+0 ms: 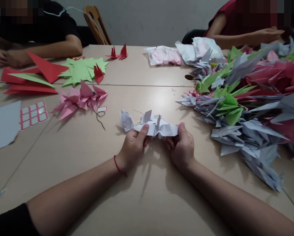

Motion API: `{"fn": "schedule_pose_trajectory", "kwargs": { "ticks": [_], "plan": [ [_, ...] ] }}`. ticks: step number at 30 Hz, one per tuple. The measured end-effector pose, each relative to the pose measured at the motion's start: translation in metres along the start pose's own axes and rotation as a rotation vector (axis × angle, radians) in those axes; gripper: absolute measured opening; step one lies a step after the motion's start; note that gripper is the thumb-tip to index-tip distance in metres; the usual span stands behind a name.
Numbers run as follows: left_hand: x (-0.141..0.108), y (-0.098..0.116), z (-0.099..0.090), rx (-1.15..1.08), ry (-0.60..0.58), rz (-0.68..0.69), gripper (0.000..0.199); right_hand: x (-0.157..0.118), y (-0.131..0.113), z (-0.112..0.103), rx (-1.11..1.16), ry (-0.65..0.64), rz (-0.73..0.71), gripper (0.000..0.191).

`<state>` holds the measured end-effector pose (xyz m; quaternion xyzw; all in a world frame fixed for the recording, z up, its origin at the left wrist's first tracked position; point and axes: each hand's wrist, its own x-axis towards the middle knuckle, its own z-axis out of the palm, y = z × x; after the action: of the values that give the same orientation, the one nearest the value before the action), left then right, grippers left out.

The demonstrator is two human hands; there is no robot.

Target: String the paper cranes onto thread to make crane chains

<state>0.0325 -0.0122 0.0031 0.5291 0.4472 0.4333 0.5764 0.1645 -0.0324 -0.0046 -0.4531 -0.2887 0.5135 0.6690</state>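
Tabletop [63, 157] leaves passage leftward (nearside of pink origami [73, 99]); an origami heap [232, 107] blocks rightward.

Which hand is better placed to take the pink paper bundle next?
Likely the left hand: the pink paper bundle lies on that side, farther from the right hand. Both hold white folded paper.

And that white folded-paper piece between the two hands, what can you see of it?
The white folded-paper piece looks sharply creased and matt, stretched sideways, with pointed flaps standing up along it. The left hand pinches one end under its thumb; the right hand grips the other. It sits in front of the wearer, over the pale wood-look table. Its underside is mostly hidden.
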Motion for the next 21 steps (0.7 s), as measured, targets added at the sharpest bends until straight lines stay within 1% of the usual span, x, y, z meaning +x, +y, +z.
{"fn": "schedule_pose_trajectory", "kwargs": {
  "ticks": [2, 7, 11, 13, 16, 21],
  "plan": [
    [0.0, 0.003, 0.001, 0.062, -0.048, -0.009, 0.051, -0.001, 0.002, -0.001, -0.013, -0.022, -0.002, 0.048],
    [0.0, 0.002, 0.002, 0.124, -0.068, 0.017, 0.045, -0.004, 0.003, -0.001, -0.062, -0.065, 0.0, 0.049],
    [0.002, 0.0, 0.002, 0.151, -0.106, 0.042, 0.045, -0.004, 0.003, 0.001, -0.076, -0.079, -0.044, 0.049],
    [0.002, 0.0, 0.003, 0.17, -0.104, 0.056, 0.047, -0.004, 0.003, 0.001, -0.086, -0.091, -0.069, 0.05],
    [0.002, 0.0, 0.004, 0.207, -0.099, 0.116, 0.049, -0.005, 0.004, 0.002, -0.089, -0.122, -0.098, 0.051],
    [0.005, -0.008, 0.004, 0.227, -0.06, 0.165, 0.051, -0.004, 0.004, 0.003, -0.116, -0.115, -0.138, 0.051]
  ]
}}
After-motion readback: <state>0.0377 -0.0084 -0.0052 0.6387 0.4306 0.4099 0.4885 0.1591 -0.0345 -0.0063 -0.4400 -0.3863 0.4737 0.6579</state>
